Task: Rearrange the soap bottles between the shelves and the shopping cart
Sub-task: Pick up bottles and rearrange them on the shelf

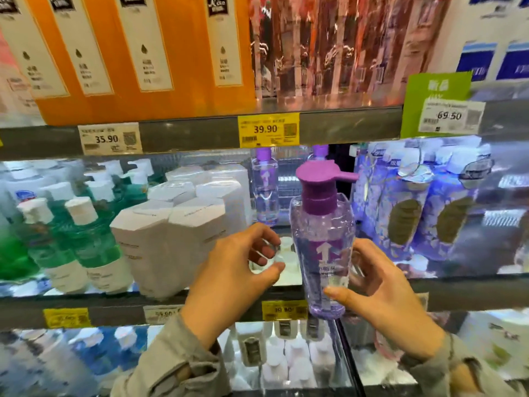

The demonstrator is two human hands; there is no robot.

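Observation:
A clear soap bottle with lilac liquid and a purple pump top stands upright in front of the middle shelf. My right hand grips its lower half, thumb across the front. My left hand hovers just left of the bottle, fingers loosely curled, holding nothing. Two more purple-capped bottles of the same kind stand farther back on that shelf. No shopping cart is in view.
White boxes and green bottles fill the shelf to the left, lilac refill pouches to the right. Orange boxes stand on the upper shelf. White bottles sit on the lower shelf. Price tags line the shelf edges.

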